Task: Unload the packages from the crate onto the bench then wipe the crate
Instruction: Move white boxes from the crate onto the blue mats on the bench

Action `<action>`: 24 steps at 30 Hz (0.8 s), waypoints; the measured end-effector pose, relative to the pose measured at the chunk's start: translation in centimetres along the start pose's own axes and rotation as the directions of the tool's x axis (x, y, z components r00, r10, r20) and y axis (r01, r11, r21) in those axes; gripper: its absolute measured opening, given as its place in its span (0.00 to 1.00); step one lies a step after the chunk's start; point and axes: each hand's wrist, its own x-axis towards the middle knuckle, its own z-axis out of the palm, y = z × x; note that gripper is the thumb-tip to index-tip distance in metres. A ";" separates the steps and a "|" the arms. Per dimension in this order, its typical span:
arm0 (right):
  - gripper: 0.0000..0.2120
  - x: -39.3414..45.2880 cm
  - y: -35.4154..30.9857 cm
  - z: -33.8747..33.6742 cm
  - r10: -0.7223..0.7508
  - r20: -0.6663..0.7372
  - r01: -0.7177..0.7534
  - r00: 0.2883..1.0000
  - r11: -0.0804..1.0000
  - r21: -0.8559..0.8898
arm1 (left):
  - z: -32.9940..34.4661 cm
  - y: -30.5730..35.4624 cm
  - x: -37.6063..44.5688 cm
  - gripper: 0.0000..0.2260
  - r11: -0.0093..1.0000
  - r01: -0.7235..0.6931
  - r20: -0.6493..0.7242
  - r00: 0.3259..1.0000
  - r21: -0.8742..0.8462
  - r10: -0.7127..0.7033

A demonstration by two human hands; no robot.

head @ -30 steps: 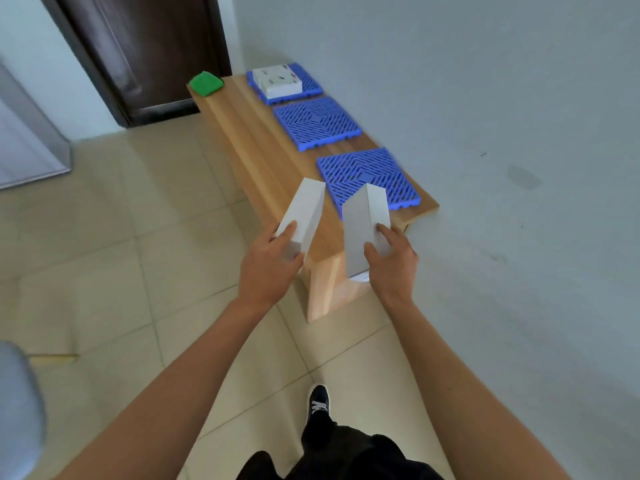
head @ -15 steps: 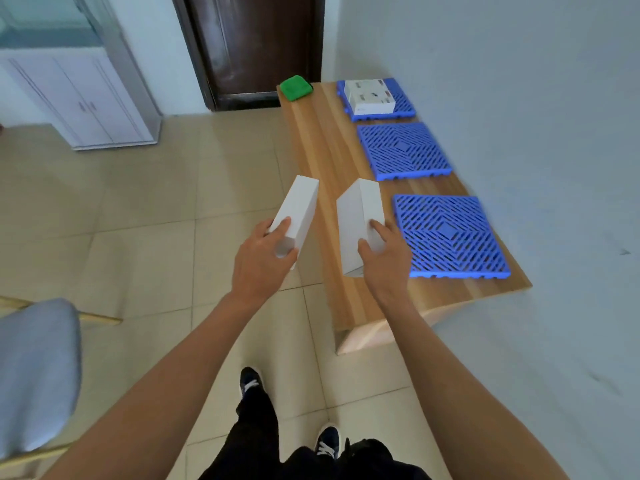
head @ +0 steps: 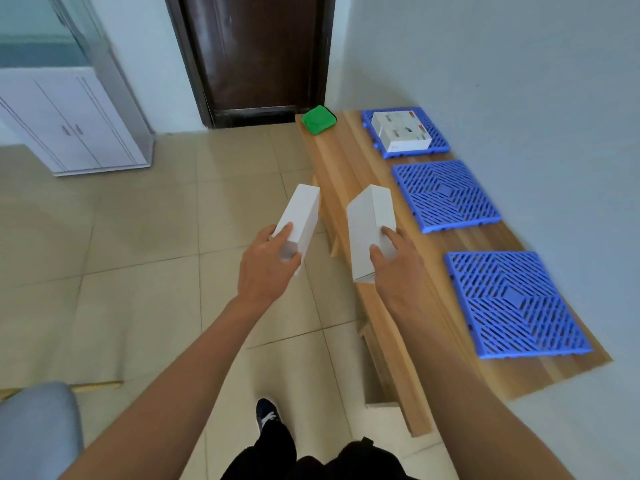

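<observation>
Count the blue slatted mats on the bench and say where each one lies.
3, in a row along the wooden bench's wall side: near mat bare, middle mat bare, far mat carrying white packages. None seems hidden.

A plain indoor room: beige tiled floor, dark wooden door, white cabinet, wooden bench.
</observation>
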 end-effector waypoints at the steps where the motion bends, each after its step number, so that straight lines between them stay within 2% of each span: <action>1: 0.22 1.0 -0.8 0.7 0.003 -0.013 -0.003 1.000 1.000 0.002 | -0.2 -0.4 1.5 0.25 1.000 -0.023 0.004 1.000 0.006 0.023; 5: 0.22 4.0 -2.7 2.7 0.046 -0.037 -0.046 0.998 0.999 -0.006 | -0.2 -1.3 6.0 0.25 0.997 -0.081 0.011 0.997 -0.007 0.082; 9: 0.22 7.6 -2.9 4.6 0.087 -0.063 -0.089 0.994 0.996 -0.027 | 1.3 -2.0 10.0 0.25 0.995 -0.083 0.043 0.995 -0.054 0.085; 16: 0.21 14.7 0.3 6.6 0.183 -0.167 -0.179 0.969 0.983 0.039 | 6.1 -1.2 18.9 0.26 0.984 -0.176 0.176 0.969 -0.001 0.173; 24: 0.20 24.5 4.4 6.1 0.336 -0.301 -0.304 0.892 0.941 0.149 | 12.1 2.8 31.3 0.26 0.956 -0.292 0.289 0.916 0.005 0.278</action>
